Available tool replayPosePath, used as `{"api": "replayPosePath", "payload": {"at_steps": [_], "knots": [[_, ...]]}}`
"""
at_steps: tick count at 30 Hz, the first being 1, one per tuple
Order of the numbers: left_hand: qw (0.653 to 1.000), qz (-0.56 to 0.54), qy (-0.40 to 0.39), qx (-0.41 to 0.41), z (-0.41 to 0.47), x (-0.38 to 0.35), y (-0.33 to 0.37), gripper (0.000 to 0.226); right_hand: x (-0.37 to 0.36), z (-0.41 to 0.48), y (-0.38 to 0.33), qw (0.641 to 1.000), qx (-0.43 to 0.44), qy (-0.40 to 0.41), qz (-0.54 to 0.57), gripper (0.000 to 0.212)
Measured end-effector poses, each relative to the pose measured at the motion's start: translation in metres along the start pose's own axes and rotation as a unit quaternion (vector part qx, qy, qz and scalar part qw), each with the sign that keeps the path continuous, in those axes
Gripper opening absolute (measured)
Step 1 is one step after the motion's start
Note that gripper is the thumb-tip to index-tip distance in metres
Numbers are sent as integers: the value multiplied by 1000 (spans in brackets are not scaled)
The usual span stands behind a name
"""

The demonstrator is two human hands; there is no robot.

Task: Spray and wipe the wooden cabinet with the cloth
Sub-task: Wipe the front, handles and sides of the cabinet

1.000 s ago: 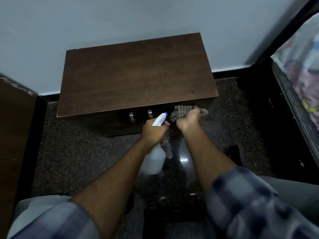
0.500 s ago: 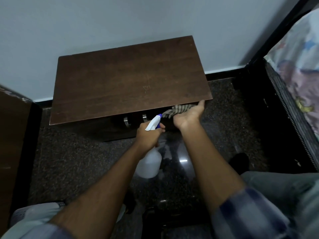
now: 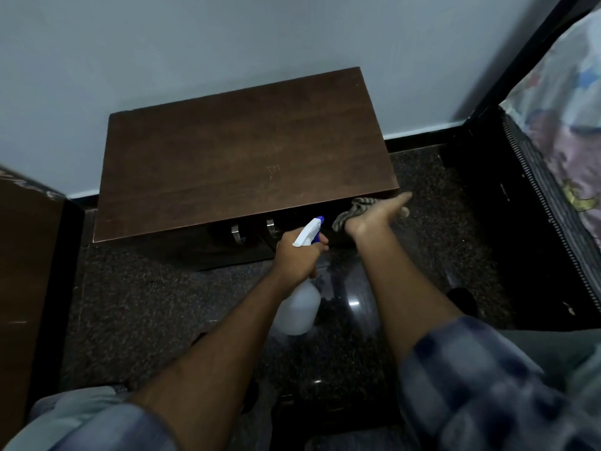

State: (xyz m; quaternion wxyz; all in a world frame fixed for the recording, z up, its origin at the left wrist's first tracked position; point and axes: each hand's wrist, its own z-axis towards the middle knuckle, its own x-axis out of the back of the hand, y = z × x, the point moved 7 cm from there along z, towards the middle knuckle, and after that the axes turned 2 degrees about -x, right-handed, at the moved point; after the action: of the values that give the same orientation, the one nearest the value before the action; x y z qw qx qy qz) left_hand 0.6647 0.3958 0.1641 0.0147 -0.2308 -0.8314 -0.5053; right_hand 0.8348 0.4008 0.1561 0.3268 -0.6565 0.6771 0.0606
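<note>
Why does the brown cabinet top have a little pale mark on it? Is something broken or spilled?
Nothing looks broken or spilled. The dark brown wooden cabinet has one faint pale scuff on its top, right of centre. It is too small to tell whether it is a scratch or dust. No puddle or drips show.

No readable text or labels, perhaps from blur.

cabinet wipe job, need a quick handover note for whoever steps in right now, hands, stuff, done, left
Left hand: grip closed on the spray bottle, nozzle aimed at the cabinet front.
Right hand: pressing the cloth on the front, just under the top's right corner.
Wooden cabinet: against the wall; two metal handles show on the front.
Done: cannot tell how much is wiped.
Left: finish the front, then the top.
</note>
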Motion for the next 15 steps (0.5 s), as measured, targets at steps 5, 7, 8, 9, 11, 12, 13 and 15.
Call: {"api": "replayPosePath", "payload": {"at_steps": [5, 7, 8, 9, 11, 12, 13, 15], "knots": [[1000, -3, 6, 3, 3, -7, 0, 16, 11, 11, 9, 999, -31, -34, -24, 93], [1000, 0, 22, 6, 6, -6, -11, 11, 8, 14, -3, 998, -18, -56, -1, 93], [1000, 0, 26, 5, 7, -6, -16, 9, 12, 20, -4, 998, -13, -60, 7, 93], [1000, 1, 24, 1, 8, -7, -20, 7, 14, 20, -1, 998, -16, -59, 16, 92], [1000, 6, 15, -12, 7, -11, -24, 8, 21, 22, 13, 999, -33, -31, -5, 92], [1000, 4, 15, -18, 6, -12, -22, 8, 23, 23, 22, 998, -54, -17, -14, 93], [1000, 1, 18, -20, 4, -12, -21, 9, 20, 19, 26, 997, -72, -21, -18, 95], [1000, -6, 25, -18, 6, -9, -18, 11, 4, 14, 13, 997, -54, -63, -3, 96]]}}
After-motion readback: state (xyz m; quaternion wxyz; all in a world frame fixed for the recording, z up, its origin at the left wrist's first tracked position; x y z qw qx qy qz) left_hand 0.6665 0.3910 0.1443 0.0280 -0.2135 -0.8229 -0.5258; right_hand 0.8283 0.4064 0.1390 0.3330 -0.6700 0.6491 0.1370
